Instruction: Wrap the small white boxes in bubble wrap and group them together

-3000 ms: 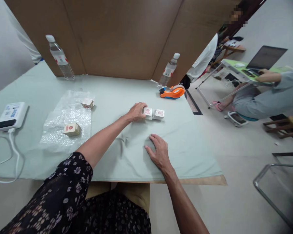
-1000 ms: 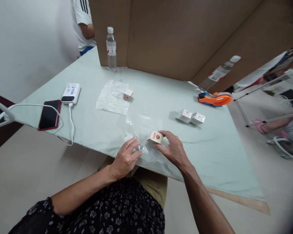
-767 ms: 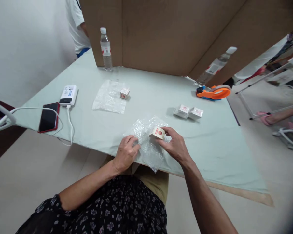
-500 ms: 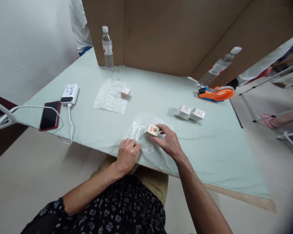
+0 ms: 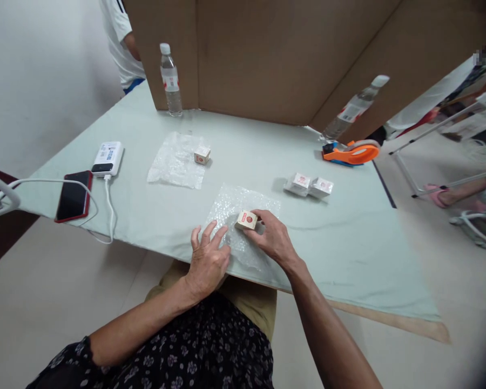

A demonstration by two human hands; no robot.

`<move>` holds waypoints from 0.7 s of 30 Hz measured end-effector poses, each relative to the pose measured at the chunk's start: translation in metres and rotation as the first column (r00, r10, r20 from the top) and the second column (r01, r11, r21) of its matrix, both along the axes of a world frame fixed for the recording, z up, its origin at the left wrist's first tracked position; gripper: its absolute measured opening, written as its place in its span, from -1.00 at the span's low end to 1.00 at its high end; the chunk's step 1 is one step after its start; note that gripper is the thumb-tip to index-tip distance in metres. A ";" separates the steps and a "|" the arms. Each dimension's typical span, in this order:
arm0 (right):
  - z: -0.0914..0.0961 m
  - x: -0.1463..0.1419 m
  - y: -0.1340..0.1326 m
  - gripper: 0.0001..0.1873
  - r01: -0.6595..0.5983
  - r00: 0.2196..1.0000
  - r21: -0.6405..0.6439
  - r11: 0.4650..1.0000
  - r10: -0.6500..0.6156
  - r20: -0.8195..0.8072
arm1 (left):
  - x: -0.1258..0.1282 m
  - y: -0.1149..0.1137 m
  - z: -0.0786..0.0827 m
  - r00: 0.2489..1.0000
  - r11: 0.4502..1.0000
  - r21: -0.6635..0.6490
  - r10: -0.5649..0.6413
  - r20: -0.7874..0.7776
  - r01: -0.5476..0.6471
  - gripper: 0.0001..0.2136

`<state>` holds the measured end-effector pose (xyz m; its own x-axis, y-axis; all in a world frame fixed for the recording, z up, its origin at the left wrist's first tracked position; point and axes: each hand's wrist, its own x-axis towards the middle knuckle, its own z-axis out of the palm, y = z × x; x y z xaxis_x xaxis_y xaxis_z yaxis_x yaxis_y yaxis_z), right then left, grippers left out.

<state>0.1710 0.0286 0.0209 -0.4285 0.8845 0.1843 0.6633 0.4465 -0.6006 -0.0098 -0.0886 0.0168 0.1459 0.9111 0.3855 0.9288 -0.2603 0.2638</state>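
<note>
A sheet of bubble wrap (image 5: pixel 238 205) lies at the near edge of the pale green table (image 5: pixel 235 156). On it rests a small tan box with a red mark (image 5: pixel 246 219). My right hand (image 5: pixel 273 239) pinches that box from the right side. My left hand (image 5: pixel 206 256) lies flat on the near left part of the sheet, fingers spread. Two wrapped boxes (image 5: pixel 309 185) sit side by side further right.
A second bubble wrap sheet (image 5: pixel 174 162) with another small box (image 5: pixel 201 155) lies further back. An orange tape dispenser (image 5: pixel 350 153), two water bottles (image 5: pixel 169 81), a power bank (image 5: pixel 107 157) and a phone (image 5: pixel 73 195) are on the table. Cardboard screens stand behind. A person stands at the far left.
My left hand has left the two wrapped boxes. The bubble wrap with the tan box came to the near edge. My right hand took the box, and my left hand flattened onto the sheet.
</note>
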 end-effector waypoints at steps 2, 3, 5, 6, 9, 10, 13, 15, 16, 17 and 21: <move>0.000 -0.001 0.001 -0.62 -0.002 1.000 0.001 1.000 0.002 0.017 | 0.001 0.001 0.000 1.000 1.000 -0.004 -0.018 0.001 0.018 -0.91; 0.000 -0.001 0.001 -0.61 -0.004 1.000 -0.007 1.000 0.004 0.023 | 0.001 0.001 0.000 1.000 1.000 -0.007 -0.028 0.000 0.028 -0.92; 0.000 0.000 0.001 -0.61 -0.005 1.000 -0.030 1.000 0.006 0.020 | 0.002 0.001 0.000 0.999 0.999 -0.007 -0.041 -0.001 0.041 -0.94; 0.000 0.000 0.000 -0.61 -0.007 1.000 -0.042 0.999 0.008 0.014 | 0.001 0.001 0.001 0.999 0.999 -0.003 -0.049 0.001 0.049 -0.95; 0.000 0.001 -0.002 -0.61 -0.018 1.000 -0.050 0.999 0.018 0.011 | -0.001 0.003 0.004 0.997 0.997 0.030 -0.078 0.009 0.077 -0.95; 0.000 0.001 -0.002 -0.61 -0.020 1.000 -0.047 0.999 0.021 0.016 | -0.002 0.004 0.005 0.996 0.995 0.043 -0.091 0.011 0.090 -0.95; -0.002 0.002 -0.002 -0.60 -0.026 0.999 -0.035 0.999 0.027 0.038 | -0.005 0.011 0.011 0.992 0.990 0.072 -0.127 0.023 0.125 -0.95; -0.001 0.003 0.000 -0.59 -0.050 0.997 -0.038 0.998 0.052 0.054 | -0.006 0.018 0.015 0.989 0.986 0.087 -0.143 0.039 0.139 -0.94; 0.000 0.004 0.001 -0.58 -0.071 0.995 -0.044 0.996 0.074 0.060 | -0.007 0.022 0.017 0.988 0.985 0.095 -0.148 0.049 0.143 -0.94; 0.001 0.005 0.002 -0.57 -0.097 0.993 -0.052 0.994 0.100 0.065 | -0.008 0.026 0.018 0.986 0.984 0.103 -0.154 0.059 0.147 -0.94; 0.006 0.007 0.005 -0.58 -0.132 0.987 -0.061 0.989 0.137 0.078 | -0.011 0.039 0.020 0.978 0.981 0.096 -0.178 0.106 0.168 -0.95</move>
<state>0.1775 0.0338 0.0273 -0.5560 0.8256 0.0957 0.6473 0.5024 -0.5733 -0.0205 -0.0498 0.0371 0.2492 0.8384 0.4848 0.8328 -0.4410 0.3346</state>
